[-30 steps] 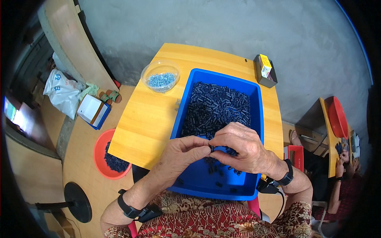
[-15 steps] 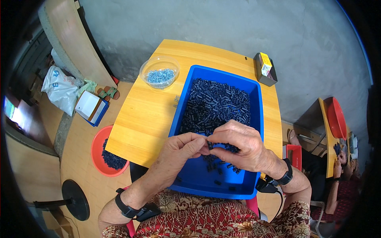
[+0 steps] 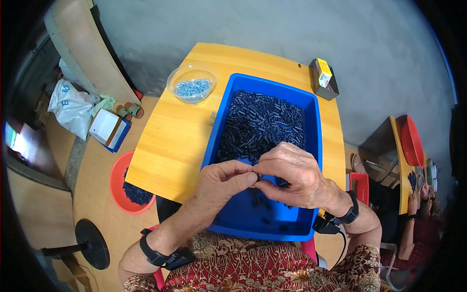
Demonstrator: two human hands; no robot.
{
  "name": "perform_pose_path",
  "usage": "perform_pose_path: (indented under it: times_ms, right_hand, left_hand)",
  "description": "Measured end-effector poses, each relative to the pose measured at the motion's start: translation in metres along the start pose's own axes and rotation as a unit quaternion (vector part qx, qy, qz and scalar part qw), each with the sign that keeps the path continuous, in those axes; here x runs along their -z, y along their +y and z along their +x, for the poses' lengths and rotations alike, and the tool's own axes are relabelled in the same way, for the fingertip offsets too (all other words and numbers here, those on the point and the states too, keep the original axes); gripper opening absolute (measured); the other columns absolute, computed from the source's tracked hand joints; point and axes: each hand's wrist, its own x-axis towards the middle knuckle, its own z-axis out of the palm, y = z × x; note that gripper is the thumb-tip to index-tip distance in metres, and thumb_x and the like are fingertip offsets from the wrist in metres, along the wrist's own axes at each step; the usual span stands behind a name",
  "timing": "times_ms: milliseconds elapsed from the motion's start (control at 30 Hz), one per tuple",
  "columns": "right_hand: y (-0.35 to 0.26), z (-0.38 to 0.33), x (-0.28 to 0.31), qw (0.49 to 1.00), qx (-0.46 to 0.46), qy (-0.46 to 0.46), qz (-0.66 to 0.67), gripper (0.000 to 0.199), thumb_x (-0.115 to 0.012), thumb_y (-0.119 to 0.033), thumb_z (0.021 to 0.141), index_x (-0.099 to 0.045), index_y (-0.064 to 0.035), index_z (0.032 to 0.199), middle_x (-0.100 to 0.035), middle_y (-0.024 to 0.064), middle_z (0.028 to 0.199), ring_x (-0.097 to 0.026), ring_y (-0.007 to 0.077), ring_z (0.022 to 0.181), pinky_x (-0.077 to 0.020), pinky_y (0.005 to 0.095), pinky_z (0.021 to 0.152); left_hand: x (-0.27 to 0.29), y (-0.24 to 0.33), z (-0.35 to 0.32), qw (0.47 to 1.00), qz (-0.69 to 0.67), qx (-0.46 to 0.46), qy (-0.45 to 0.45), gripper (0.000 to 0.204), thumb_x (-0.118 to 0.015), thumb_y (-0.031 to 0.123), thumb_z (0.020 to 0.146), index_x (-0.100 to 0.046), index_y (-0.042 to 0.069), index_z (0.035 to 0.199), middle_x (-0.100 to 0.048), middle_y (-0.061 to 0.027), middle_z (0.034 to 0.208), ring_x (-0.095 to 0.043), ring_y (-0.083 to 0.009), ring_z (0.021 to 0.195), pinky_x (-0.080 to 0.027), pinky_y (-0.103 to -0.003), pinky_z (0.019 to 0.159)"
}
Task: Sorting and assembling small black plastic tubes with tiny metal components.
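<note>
Over the near half of a deep blue tray (image 3: 318, 146), my two hands meet fingertip to fingertip. My left hand (image 3: 219, 185) is closed in a pinch on a small black plastic part (image 3: 256, 176), mostly hidden by the fingers. My right hand (image 3: 296, 177) pinches at the same spot from the other side; whether its fingertips hold another small piece is hidden. A heap of small black tube-like plastic parts (image 3: 262, 119) fills the tray's far half, with a few loose ones nearer me. Small shiny metal pieces (image 3: 193, 87) lie in a clear round tub (image 3: 170, 80) on the table's left.
The tray rests on a yellow wooden table (image 3: 165, 151) against a grey wall. A dark box (image 3: 328, 92) holding a yellow packet stands at its back right. A red basin (image 3: 116, 185) of black parts is on the floor at left. Another person's hands (image 3: 413, 202) work at a table far right.
My fingertips have drawn closer together, so the black part shows less between them. The view has shifted slightly. The other person's hands at far right have moved a little.
</note>
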Motion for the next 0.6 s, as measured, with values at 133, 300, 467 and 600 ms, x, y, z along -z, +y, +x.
perform_pose_path:
  times_ms: [133,300,467,600]
  right_hand:
    - [0.0002,-0.004,0.0003,0.999,0.024,-0.007,-0.033,0.035,-0.082,-0.001,0.066,-0.069,-0.001,0.099,-0.066,0.011,0.091,-0.064,0.0259,0.077,-0.051,0.0344,0.065]
    - [-0.0033,-0.0037,-0.0011,0.999,0.031,-0.003,-0.02,0.027,-0.078,0.002,0.067,-0.066,0.0004,0.091,-0.063,0.0108,0.085,-0.063,0.0259,0.074,-0.0514,0.0361,0.065]
    - [-0.0026,-0.0049,-0.0007,1.0,0.023,-0.013,0.007,0.025,-0.077,0.002,0.07,-0.067,0.0001,0.093,-0.065,0.0111,0.085,-0.065,0.0253,0.076,-0.0528,0.0355,0.067]
    - [-0.004,-0.0058,0.0005,0.998,-0.022,-0.01,0.054,0.022,-0.076,0.003,0.074,-0.067,-0.0012,0.093,-0.065,0.0103,0.083,-0.066,0.0252,0.076,-0.0539,0.0345,0.067]
  left_hand:
    - [-0.0017,0.0027,-0.0023,1.0,0.021,0.013,-0.001,0.021,-0.07,0.016,0.093,-0.07,0.002,0.108,-0.068,-0.0024,0.098,-0.06,-0.0082,0.091,-0.047,-0.023,0.085]
    - [-0.0006,-0.0007,-0.0046,0.998,0.055,0.014,-0.001,0.022,-0.071,0.018,0.092,-0.069,0.002,0.108,-0.068,-0.0024,0.098,-0.06,-0.0077,0.091,-0.047,-0.023,0.085]
    - [0.0026,-0.0028,-0.0039,0.999,0.011,0.029,-0.009,0.021,-0.07,0.019,0.092,-0.069,0.004,0.106,-0.069,-0.0033,0.099,-0.063,-0.0086,0.089,-0.05,-0.024,0.084]
    - [0.0045,-0.0016,-0.0048,0.998,-0.002,0.057,-0.016,0.02,-0.068,0.019,0.093,-0.068,0.005,0.107,-0.07,-0.0054,0.1,-0.066,-0.0108,0.092,-0.051,-0.025,0.084]
